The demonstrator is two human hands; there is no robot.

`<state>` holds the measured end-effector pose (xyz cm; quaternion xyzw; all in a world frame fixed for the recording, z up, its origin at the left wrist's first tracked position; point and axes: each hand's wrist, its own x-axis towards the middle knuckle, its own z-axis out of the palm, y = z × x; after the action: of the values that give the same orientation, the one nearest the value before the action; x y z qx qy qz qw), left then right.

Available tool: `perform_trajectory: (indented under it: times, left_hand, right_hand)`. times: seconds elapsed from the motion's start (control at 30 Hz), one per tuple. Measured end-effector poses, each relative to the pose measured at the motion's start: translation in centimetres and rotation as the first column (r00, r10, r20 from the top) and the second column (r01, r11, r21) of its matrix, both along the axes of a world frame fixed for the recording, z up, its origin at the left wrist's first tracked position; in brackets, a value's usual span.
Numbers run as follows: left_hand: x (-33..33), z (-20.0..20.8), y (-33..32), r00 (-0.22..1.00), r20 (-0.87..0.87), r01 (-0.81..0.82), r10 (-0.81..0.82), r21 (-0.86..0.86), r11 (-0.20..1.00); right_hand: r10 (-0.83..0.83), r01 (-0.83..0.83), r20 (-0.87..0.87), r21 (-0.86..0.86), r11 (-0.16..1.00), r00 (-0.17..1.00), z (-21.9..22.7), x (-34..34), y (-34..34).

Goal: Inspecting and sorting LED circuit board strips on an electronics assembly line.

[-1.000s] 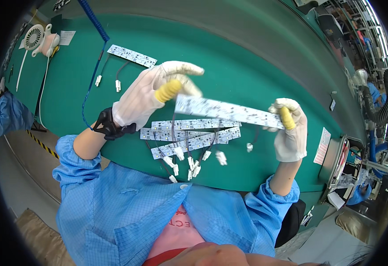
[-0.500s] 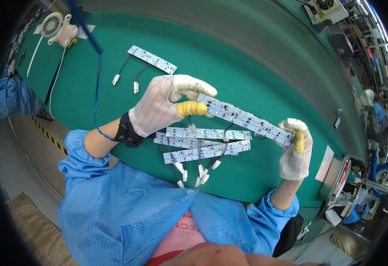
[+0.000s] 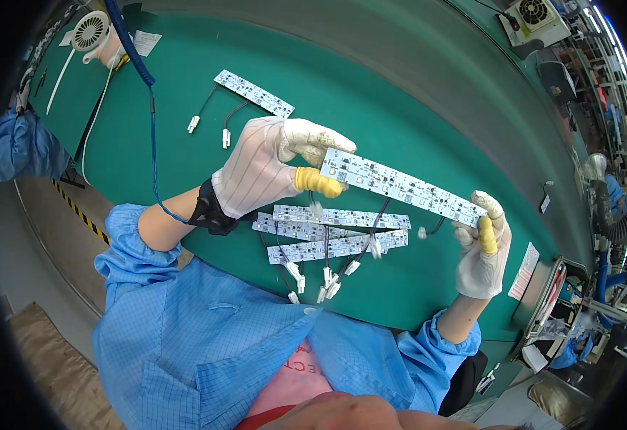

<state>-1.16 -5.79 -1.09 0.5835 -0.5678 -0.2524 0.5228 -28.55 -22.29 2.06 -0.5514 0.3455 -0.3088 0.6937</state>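
Pinching each end between gloved fingers (image 3: 318, 182): left hand (image 3: 259, 175) and right hand (image 3: 480, 247) holding the LED strip board (image 3: 401, 187), now swung slanted and lifted clear above the stacked boards (image 3: 331, 233) on the green counter (image 3: 371, 93).

Both gloved hands are raised, left hand (image 3: 270, 168) and right hand (image 3: 481, 247) pinching with yellow-capped fingers.

White desk fan (image 3: 92, 32), blue coiled cord (image 3: 133, 61), green mat (image 3: 428, 129).
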Motion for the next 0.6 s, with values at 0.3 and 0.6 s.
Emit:
perform_trajectory:
  times: [0.3,0.6]
  left_hand:
    - [0.7,0.2,0.3,0.988,-0.145,0.066,-0.059,0.047,0.997]
    - [0.9,-0.2,-0.1,0.993,-0.116,0.014,-0.019,-0.041,0.999]
  right_hand:
    - [0.078,-0.081,-0.021,-0.184,0.980,0.997,0.2,-0.2,0.1]
    - [0.074,-0.064,0.032,-0.232,0.971,0.997,0.2,-0.5,0.7]
